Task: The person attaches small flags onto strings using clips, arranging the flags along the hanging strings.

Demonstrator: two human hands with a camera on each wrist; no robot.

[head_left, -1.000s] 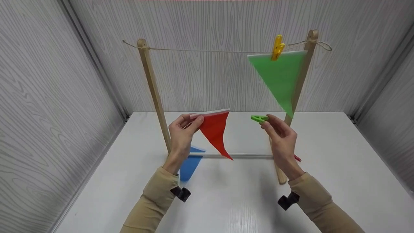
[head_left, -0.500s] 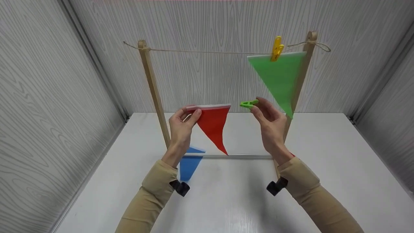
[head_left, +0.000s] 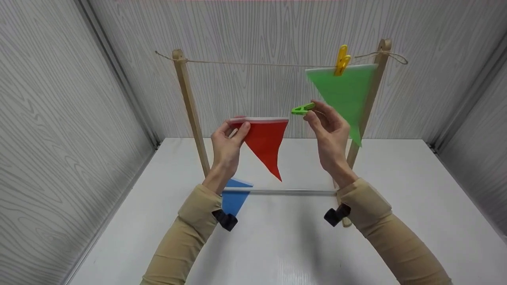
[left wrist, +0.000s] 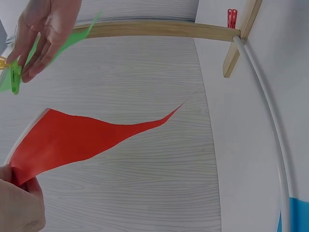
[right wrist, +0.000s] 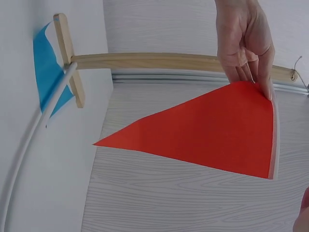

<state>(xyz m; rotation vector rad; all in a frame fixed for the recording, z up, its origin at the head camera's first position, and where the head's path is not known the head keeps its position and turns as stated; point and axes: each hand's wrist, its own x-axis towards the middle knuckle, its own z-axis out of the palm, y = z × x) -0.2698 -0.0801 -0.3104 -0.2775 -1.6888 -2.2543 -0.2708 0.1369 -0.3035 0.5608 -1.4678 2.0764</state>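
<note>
Grey wood-grain walls [head_left: 253, 95] stand behind the white bench [head_left: 269, 241]. Toward its far edge, below the string [head_left: 245, 63], the left hand [head_left: 227, 148] pinches the red flag [head_left: 267, 138] by its top-left corner, tip downward; nearer the free corner, the right hand's [head_left: 330, 136] fingers pinch a green peg [head_left: 302, 109], just apart.

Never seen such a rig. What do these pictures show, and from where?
No machine here: a person works bare-handed. The head view looks forward and down; the others come from a camera on each wrist. The left hand pinches a red flag; the right hand holds a green clothespin, not touching the flag. Beyond, a yellow clothespin clips a green flag to a string between wooden posts. A blue flag and a red clothespin lie on the white table.
</note>
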